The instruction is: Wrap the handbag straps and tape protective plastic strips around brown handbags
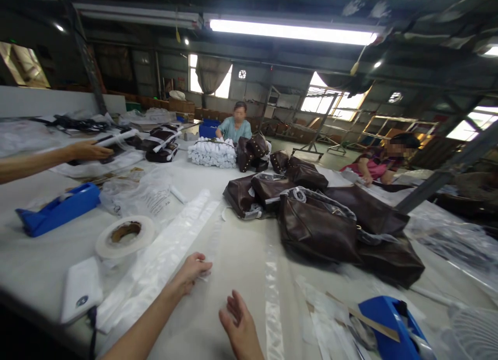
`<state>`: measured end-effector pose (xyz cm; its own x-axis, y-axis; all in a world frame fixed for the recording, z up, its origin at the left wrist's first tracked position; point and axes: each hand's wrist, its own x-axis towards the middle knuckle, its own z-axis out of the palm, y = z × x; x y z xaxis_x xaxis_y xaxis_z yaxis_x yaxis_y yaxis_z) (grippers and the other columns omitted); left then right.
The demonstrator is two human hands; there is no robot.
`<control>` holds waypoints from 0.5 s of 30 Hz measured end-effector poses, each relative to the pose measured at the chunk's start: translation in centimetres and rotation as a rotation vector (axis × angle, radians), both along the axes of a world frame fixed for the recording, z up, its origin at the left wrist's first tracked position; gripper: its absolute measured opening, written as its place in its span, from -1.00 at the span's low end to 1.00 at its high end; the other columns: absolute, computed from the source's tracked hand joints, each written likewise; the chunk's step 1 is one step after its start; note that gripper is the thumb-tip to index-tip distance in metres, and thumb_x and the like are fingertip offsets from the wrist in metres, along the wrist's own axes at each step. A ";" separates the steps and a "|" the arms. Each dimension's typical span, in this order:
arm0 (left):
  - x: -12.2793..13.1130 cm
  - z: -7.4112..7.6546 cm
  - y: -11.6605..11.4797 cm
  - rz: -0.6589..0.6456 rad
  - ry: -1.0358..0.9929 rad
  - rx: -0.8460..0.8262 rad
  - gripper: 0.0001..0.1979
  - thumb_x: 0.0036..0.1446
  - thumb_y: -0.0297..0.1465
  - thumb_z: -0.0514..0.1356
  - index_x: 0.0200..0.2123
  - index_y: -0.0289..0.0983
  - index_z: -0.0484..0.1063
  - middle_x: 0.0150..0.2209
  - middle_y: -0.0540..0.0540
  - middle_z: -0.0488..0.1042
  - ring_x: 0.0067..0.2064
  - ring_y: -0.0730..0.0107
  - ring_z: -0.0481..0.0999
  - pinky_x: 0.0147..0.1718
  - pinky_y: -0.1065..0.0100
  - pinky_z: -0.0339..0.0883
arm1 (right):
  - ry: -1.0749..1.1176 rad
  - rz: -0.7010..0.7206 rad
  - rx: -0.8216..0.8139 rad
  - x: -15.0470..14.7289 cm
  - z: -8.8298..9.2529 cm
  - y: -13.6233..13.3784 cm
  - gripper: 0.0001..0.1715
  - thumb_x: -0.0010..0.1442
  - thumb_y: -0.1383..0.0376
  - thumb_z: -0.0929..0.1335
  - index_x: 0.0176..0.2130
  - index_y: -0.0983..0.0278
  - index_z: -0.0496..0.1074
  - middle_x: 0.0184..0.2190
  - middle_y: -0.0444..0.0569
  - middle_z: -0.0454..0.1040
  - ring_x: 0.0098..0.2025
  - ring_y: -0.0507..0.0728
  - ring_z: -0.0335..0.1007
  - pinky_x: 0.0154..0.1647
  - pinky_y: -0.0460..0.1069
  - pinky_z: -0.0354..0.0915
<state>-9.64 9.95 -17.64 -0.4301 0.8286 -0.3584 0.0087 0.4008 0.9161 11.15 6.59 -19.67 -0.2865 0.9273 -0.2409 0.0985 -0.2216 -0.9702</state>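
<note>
1. The left hand is above the table, its fingers curled in and drawn close to the thumb. A scrap of clear film shows at the fingertips; whether they grip it or only touch it, I cannot tell.
2. The right hand is open, thumb apart and fingers loosely bent upward, with nothing visible in its grasp. The two hands are apart, bare table between them.
3. A glossy clear plastic strip lies lengthwise on the table, just right of the right hand.
4. Left of the left hand, a pile of long shiny plastic sleeves stretches away, with a white tape roll and a white device beside it.
5. Dark brown handbags are heaped beyond the hands, to the right.
6. One blue tape dispenser sits at far left, a second blue dispenser at lower right.
7. At the left edge, a co-worker's hand reaches in beside white-wrapped straps; its grip is too blurred to tell.
</note>
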 end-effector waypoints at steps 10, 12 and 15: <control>4.8 -0.8 2.3 -0.092 -0.207 0.078 -0.67 0.06 -0.28 0.27 -0.16 -0.31 0.31 -0.43 0.00 0.47 -0.41 0.41 0.52 -0.41 0.41 0.36 | 0.010 0.077 -0.076 -1.6 0.7 -0.8 -0.39 -0.14 -0.16 0.43 -0.60 0.35 0.42 -0.67 -0.04 0.42 -0.59 0.05 0.34 -0.54 -0.10 0.22; 4.2 -1.1 4.6 -0.101 -0.134 0.065 -0.72 0.15 -0.27 0.23 -0.16 -0.34 0.37 -0.37 -0.04 0.48 -0.37 0.41 0.51 -0.36 0.35 0.39 | -0.002 0.088 -0.081 -0.2 0.6 -1.9 -0.40 -0.09 -0.16 0.41 -0.62 0.34 0.40 -0.70 -0.08 0.38 -0.61 0.03 0.31 -0.55 -0.11 0.21; 3.2 -1.4 8.4 -0.112 0.010 0.060 -0.73 0.23 -0.26 0.17 -0.10 -0.34 0.40 -0.18 -0.11 0.48 -0.21 0.33 0.50 -0.21 0.21 0.44 | -0.090 0.108 -0.178 2.3 1.1 -4.0 -0.50 0.02 -0.07 0.41 -0.45 0.34 0.49 -0.62 -0.09 0.43 -0.53 0.08 0.41 -0.49 -0.10 0.29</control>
